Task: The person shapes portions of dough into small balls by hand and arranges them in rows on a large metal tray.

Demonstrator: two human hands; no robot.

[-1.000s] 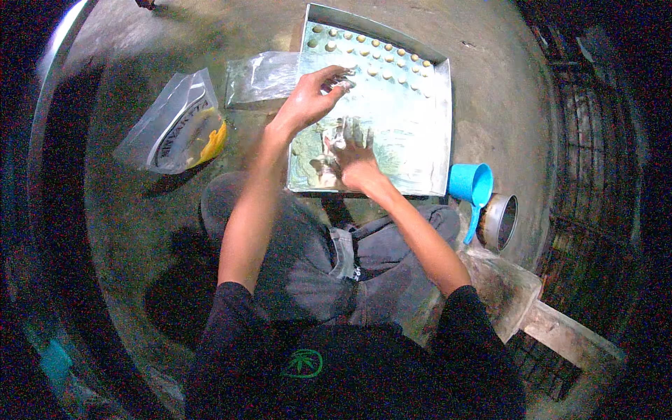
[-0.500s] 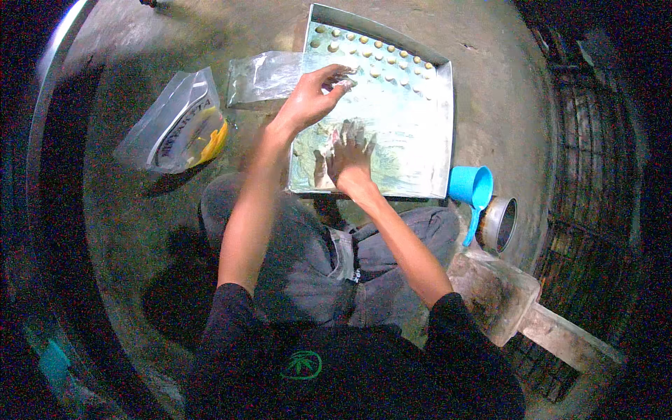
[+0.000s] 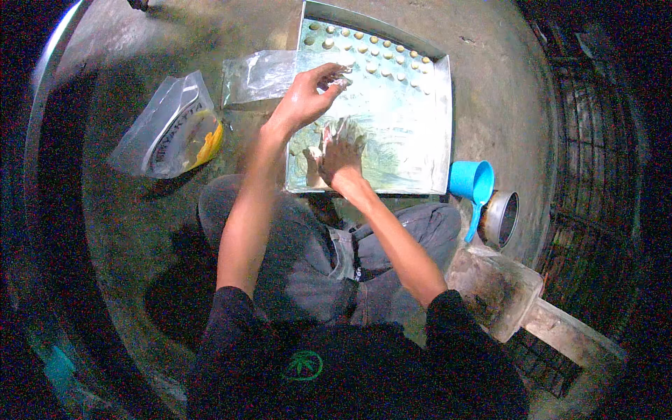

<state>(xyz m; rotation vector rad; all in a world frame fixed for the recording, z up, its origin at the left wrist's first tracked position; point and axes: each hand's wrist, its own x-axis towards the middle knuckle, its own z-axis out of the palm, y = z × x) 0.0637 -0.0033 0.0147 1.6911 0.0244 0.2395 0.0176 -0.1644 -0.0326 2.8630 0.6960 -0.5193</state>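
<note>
A shallow metal tray (image 3: 420, 164) lies in front of my folded legs, its bottom smeared with whitish paste. Rows of small round pale pieces (image 3: 372, 68) sit at its far end. Flat against the near left part of the tray rests my right hand (image 3: 341, 157), its fingers stretched out and coated in paste. My left hand (image 3: 311, 94) hovers over the tray's left side, near the rows. Its thumb and bent fingers are apart, the tips whitened, and I see nothing held between them.
Left of the tray lie a clear plastic bag (image 3: 259, 75) and a printed pouch (image 3: 171, 129) with yellow at its base. At the right stand a blue dipper (image 3: 470, 179) and a metal cylinder (image 3: 502, 218). A worn wooden board with a handle (image 3: 497, 283) lies near my right knee.
My right hand has slid slightly left across the tray, its fingers now closer together. My left hand keeps nearly the same pose. The whole view has shifted a little.
</note>
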